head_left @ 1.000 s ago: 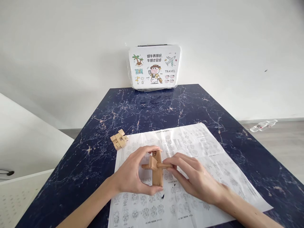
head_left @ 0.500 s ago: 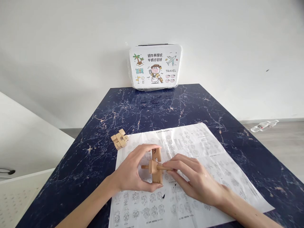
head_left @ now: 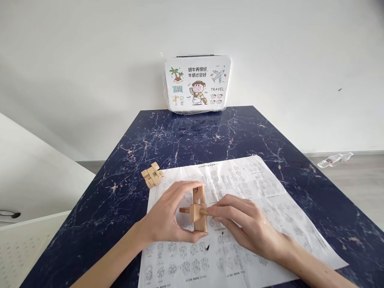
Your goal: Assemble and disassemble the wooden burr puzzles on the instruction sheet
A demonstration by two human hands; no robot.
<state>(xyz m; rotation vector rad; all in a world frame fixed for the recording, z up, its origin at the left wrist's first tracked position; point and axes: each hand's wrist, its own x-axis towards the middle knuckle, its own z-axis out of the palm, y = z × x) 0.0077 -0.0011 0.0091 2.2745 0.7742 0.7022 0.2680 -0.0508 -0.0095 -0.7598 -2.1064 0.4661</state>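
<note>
Above a printed sheet (head_left: 234, 256), my left hand (head_left: 168, 212) grips a wooden puzzle block (head_left: 199, 228) by its top and bottom ends, thumb below and fingers above. The block bears a black pen mark and a small hole. Across it lies a wooden puzzle piece (head_left: 195, 213) with a thick middle and a thin rod sticking out to both sides. My right hand (head_left: 243, 220) pinches the right end of that rod between thumb and fingers. Past my left hand, several interlocked wooden pieces (head_left: 152, 175) lie in a cluster by the sheet's upper left corner.
The dark blue marbled table (head_left: 192, 140) carries the sheet, which shows rows of puzzle drawings. A white case (head_left: 196, 86) with cartoon prints stands against the wall at the far edge. On the floor to the right lies a clear plastic item (head_left: 334, 160).
The thick-middled piece has shifted slightly and less of its rod shows on the right, nearer my right fingertips. Both hands keep their holds; the view has moved a little.
</note>
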